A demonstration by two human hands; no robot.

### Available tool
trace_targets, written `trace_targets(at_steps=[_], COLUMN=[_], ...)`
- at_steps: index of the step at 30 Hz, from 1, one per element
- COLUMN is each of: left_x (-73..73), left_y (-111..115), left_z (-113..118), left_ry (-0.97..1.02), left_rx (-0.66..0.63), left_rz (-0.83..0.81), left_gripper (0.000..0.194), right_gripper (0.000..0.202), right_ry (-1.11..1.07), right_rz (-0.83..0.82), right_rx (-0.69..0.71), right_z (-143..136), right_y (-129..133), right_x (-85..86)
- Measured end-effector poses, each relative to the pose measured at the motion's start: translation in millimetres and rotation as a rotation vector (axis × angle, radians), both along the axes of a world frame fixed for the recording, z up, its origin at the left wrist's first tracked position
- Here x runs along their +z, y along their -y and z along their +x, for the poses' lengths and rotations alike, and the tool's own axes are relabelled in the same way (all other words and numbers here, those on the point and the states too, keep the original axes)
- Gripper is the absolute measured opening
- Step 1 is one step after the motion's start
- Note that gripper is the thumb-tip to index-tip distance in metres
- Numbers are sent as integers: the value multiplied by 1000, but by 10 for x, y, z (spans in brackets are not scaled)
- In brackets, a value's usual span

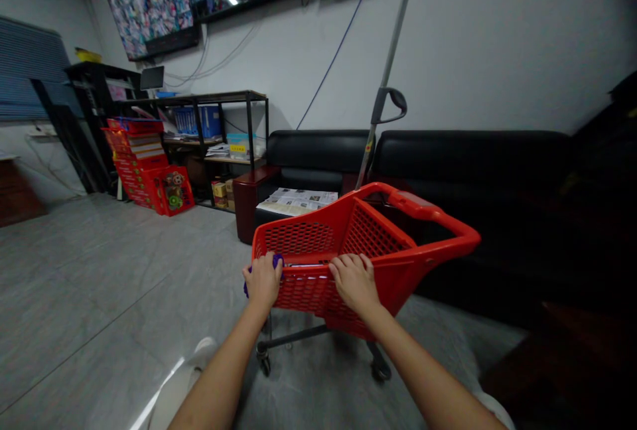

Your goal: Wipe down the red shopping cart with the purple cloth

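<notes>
A red plastic shopping cart point(308, 287) with perforated sides stands upright in front of me, its push handle point(432, 214) toward the right. My left hand point(264, 279) is closed at the front end of the near rim, with a bunched purple cloth point(277, 260) showing around its fingers. Farther right, my right hand point(354, 277) has its fingers hooked over the same rim. Some flat, pale-edged item lies inside the basket between the hands, mostly hidden by the near wall.
Behind the cart stand black sofas point(468, 158), one with newspapers point(298, 200) on its seat. A grey pole point(395, 38) with a loop grip rises behind the cart. Stacked red boxes point(137, 164) and a shelf point(223, 97) are at the left. Screens point(149, 5) hang above.
</notes>
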State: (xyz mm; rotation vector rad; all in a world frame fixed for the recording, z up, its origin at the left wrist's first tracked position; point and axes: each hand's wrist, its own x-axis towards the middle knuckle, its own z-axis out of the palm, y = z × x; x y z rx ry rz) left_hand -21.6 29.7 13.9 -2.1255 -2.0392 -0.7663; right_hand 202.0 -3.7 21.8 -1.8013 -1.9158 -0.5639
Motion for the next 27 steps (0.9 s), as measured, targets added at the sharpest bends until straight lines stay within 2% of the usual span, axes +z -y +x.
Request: trace_targets(at_steps=[4,7,9,12,17,19,21,23,27], left_x=[-2,6,24,54,68,79,96,112,128], left_y=[50,93,100,65,-46,-70,-71,-48,16], left_z=[296,543,622,538,132,49,68,182,499], left_ry=[-7,-43,-66,-85,-96,-88,-79,-80,-96], left_rx=[97,22,-50,-117,-122,-121,-86,-54,-120], left_rz=[49,84,85,75,40,11,-10,-4,60], left_gripper=[35,36,36,36,36,35,34,34,35], right_gripper=[31,30,29,29,30,31,32,32,29], right_ry=[-33,-45,-48,-55,-98,-116,-133,-145,-140], right_rz=[17,25,26,15,1,7,11,16,10], right_rx=[0,4,3,19,29,26,24,20,28], right_z=[-58,-65,-47,-22,-74,-127,-190,-255,-356], right_y=[-29,-32,-29,-28,-38,-33,-25,-19,-23], right_x=[-56,-66,-61,-53,-54,-52,-49,-47,-42])
